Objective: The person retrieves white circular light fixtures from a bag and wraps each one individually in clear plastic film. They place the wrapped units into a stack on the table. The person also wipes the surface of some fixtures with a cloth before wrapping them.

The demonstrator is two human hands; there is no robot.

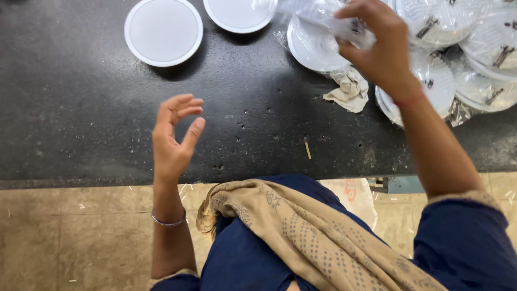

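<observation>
My right hand [377, 46] is raised over the far right of the black worktop [81, 124] and pinches a clear plastic wrapper [334, 21]. Under it lies a round white disc [312, 46] still partly in that wrapper. My left hand [175, 137] hovers open above the bare middle of the worktop, fingers curled and apart, holding nothing. Two unwrapped round white discs, one [163, 31] at the far left and another [238, 13] beside it, lie flat at the top edge.
A heap of plastic-wrapped white discs with metal clips [474, 59] fills the top right. A crumpled beige cloth [349, 90] lies beside them. A small stick [307, 149] lies near the front edge. Tiled floor [70, 237] shows below.
</observation>
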